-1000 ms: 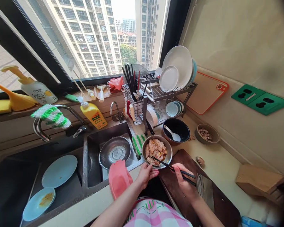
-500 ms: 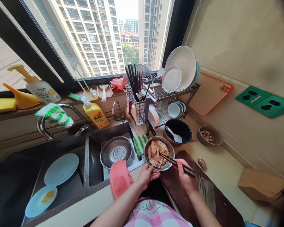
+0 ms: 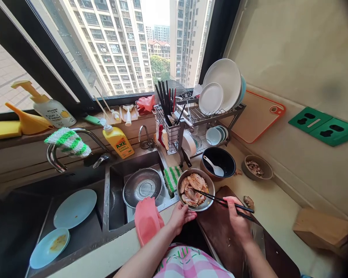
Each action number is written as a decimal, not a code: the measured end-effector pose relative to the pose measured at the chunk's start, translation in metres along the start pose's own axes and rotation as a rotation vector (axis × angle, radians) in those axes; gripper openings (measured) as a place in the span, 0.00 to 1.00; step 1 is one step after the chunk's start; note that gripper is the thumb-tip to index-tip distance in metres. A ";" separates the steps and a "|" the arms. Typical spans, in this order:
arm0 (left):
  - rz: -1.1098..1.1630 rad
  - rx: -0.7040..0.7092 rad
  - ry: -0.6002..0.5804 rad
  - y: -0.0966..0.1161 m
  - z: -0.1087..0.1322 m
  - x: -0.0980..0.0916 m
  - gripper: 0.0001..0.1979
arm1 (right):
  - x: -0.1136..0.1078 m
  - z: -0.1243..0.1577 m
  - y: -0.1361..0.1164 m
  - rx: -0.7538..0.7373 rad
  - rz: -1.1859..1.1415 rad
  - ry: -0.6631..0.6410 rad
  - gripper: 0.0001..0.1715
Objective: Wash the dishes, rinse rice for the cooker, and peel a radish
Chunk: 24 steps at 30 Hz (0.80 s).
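A round metal bowl with several pieces of sauce-coated meat, which look like chicken wings, sits at the counter's front edge. My left hand grips the bowl's near rim, thumb on top and fingers beneath. In my right hand is a pair of black chopsticks, their tips in among the meat. Under my right forearm lies a dark cutting board with a cleaver blade on it, partly hidden by the arm.
Left of the bowl, a strainer rests in the sink and a pink rubber glove hangs over its edge. Behind stand a black pot with a white spoon, and a dish rack. Ginger and a brown bowl lie right.
My right hand has moved to the right and slightly down with the chopsticks, which now lie flatter. The meat pieces have shifted in the bowl. My left hand keeps its hold.
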<state>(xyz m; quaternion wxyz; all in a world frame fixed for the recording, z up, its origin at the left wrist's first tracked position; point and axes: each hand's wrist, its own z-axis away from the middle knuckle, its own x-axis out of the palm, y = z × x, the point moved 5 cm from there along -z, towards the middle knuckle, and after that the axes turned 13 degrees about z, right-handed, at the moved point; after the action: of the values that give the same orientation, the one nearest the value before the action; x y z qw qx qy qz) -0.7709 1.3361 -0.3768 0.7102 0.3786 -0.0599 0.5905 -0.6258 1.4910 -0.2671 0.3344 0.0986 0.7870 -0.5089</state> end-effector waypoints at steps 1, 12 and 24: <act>-0.002 -0.003 -0.001 0.000 0.000 0.000 0.05 | -0.005 -0.005 0.002 -0.009 0.019 0.040 0.22; -0.030 -0.022 -0.010 0.003 0.000 0.002 0.05 | 0.037 0.005 -0.024 0.064 -0.174 -0.128 0.21; -0.020 -0.007 -0.003 0.000 0.001 0.003 0.08 | -0.008 -0.029 -0.002 0.094 -0.153 -0.086 0.21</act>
<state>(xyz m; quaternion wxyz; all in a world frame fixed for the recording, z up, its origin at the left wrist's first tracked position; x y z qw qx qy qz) -0.7693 1.3379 -0.3749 0.7174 0.3777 -0.0594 0.5824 -0.6331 1.5170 -0.2530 0.3228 0.0318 0.7524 -0.5733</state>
